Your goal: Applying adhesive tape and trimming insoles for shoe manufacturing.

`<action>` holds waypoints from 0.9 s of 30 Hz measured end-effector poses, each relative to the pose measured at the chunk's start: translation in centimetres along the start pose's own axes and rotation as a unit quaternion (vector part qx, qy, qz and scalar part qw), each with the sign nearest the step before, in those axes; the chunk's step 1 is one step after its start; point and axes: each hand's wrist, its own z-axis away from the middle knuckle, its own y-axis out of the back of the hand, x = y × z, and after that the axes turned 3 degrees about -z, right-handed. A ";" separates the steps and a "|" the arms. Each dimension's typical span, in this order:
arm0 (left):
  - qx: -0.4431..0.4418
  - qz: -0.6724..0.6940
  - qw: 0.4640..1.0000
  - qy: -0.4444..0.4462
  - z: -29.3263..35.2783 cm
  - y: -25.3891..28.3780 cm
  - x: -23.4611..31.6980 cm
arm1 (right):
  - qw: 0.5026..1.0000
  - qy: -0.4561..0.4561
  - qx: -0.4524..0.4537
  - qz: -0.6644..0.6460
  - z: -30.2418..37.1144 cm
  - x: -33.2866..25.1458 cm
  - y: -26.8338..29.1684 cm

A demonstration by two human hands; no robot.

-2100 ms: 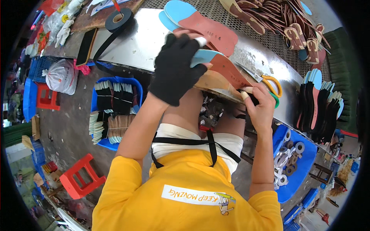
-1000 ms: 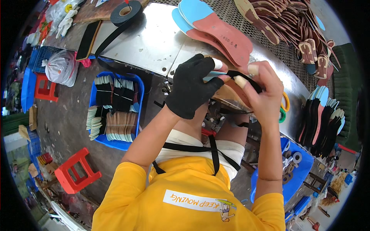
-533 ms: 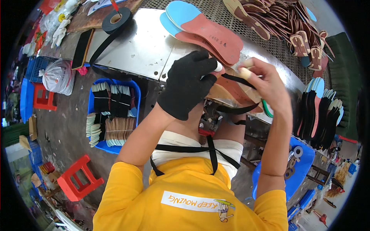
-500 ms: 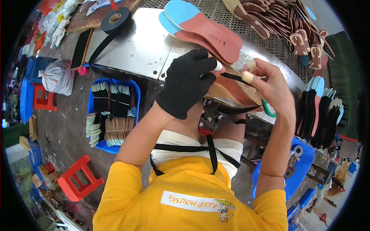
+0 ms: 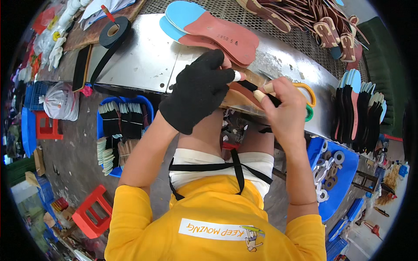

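A black-gloved hand with bare fingertips, my left hand [image 5: 198, 93], is closed at the table's near edge, with one fingertip wrapped in white. A short black strip [image 5: 249, 85] runs from its fingertips to my right hand [image 5: 285, 106], which is bare except for pale covers on thumb and forefinger. Those two covered fingers pinch the strip. Beneath the strip lies a brown, curved, shiny piece [image 5: 237, 101], partly hidden by my hands. Just beyond my left hand rest stacked insoles [image 5: 226, 37], red-brown with blue ends. Scissors [image 5: 310, 96] with yellow and green handles lie beside my right hand.
A black tape roll [image 5: 114, 32] trails its band over the metal tabletop [image 5: 143, 52]. Brown strapped pieces [image 5: 300, 17] are heaped on mesh at the back; black insoles [image 5: 352, 106] stand at right. Blue bins [image 5: 151, 104] and a red stool [image 5: 93, 212] are below.
My right hand has come nearer my left and lower over the strip. The strip's dangling length has largely gone from sight, and the scissors' handles show more fully. The whole view has shifted slightly.
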 end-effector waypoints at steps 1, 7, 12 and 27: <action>-0.008 0.012 1.000 -0.013 -0.3 -0.1 0.0 | 0.999 0.041 0.017 0.007 0.2 0.4 -0.6; -0.026 -0.056 0.997 -0.045 -1.2 -1.2 -0.3 | 0.999 0.043 0.014 -0.007 1.6 1.9 0.7; -0.054 -0.038 0.991 -0.118 -3.8 -2.5 1.0 | 0.999 0.036 -0.020 -0.014 0.9 1.8 1.6; -0.071 -0.082 0.978 -0.181 -3.7 -4.2 3.1 | 0.992 0.058 0.022 -0.106 3.5 8.2 3.3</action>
